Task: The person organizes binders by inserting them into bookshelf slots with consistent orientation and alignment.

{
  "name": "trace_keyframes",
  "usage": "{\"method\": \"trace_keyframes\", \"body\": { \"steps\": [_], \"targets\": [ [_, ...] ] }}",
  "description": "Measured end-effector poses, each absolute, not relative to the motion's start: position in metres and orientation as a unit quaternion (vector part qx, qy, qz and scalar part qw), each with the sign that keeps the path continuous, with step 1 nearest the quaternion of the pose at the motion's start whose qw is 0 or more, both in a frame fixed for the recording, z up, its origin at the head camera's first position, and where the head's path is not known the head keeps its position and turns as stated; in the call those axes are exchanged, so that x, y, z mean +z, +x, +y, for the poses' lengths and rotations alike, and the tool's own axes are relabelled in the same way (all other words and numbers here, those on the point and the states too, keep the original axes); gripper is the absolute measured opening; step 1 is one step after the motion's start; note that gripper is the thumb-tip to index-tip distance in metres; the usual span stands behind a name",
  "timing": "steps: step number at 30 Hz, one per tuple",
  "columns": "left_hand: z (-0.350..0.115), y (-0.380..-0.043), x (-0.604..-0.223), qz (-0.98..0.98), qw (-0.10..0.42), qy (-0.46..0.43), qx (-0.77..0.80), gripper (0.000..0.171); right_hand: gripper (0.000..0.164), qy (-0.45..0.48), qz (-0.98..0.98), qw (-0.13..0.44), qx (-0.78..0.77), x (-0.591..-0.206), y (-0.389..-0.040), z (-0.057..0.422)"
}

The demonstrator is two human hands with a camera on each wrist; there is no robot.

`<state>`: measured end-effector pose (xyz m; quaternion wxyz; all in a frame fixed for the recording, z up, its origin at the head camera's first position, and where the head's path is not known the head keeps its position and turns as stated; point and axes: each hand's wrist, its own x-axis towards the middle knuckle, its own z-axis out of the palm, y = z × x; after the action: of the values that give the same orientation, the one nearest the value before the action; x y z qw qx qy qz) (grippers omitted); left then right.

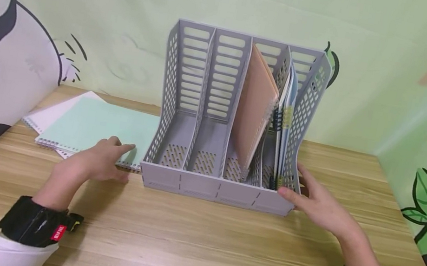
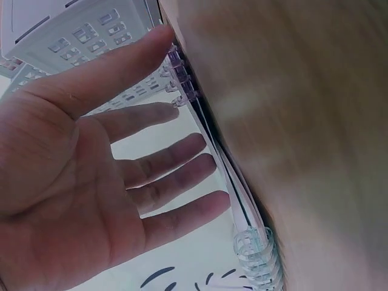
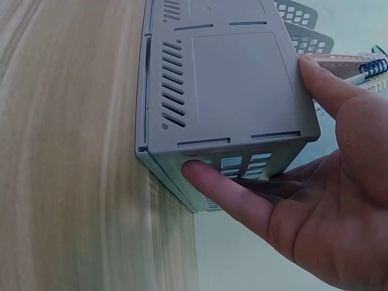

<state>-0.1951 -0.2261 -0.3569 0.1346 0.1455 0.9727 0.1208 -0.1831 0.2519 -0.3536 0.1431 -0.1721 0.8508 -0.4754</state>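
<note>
A grey four-slot file rack (image 1: 198,186) stands upright at the back of the table. My right hand (image 1: 314,199) holds its front right corner, thumb at the front's upper edge and fingers along the perforated side. My left hand (image 1: 101,159) is at the near edge of a mint-green spiral notebook (image 1: 101,121), its fingers extended and spread; in the left wrist view the thumb reaches close to the spiral binding (image 2: 182,76). Beneath the mint notebook lies a white spiral notebook (image 1: 52,108). A peach spiral notebook (image 1: 254,102) leans in the rack's third slot from the left.
Thin spiral notebooks, one with a blue cover (image 1: 293,87), stand in the rack's rightmost slot. The two left slots show bare floor. A printed cloth backdrop (image 1: 130,20) hangs right behind the wooden table (image 1: 194,247).
</note>
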Motion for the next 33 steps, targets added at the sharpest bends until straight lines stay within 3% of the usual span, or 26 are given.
{"method": "trace_keyframes", "body": {
  "steps": [14, 33],
  "targets": [
    [-0.2268, -0.1954, -0.3593, 0.976, 0.11, 0.156, 0.108, 0.057, 0.08, -0.173, 0.856, 0.14, -0.466, -0.3535, -0.1821, 0.2522],
    [-0.2244, -0.1957, -0.3589, 0.978, 0.094, 0.166, 0.086, 0.057, 0.082, -0.167, 0.859, 0.144, -0.463, -0.3536, -0.1822, 0.2527]
  ]
}}
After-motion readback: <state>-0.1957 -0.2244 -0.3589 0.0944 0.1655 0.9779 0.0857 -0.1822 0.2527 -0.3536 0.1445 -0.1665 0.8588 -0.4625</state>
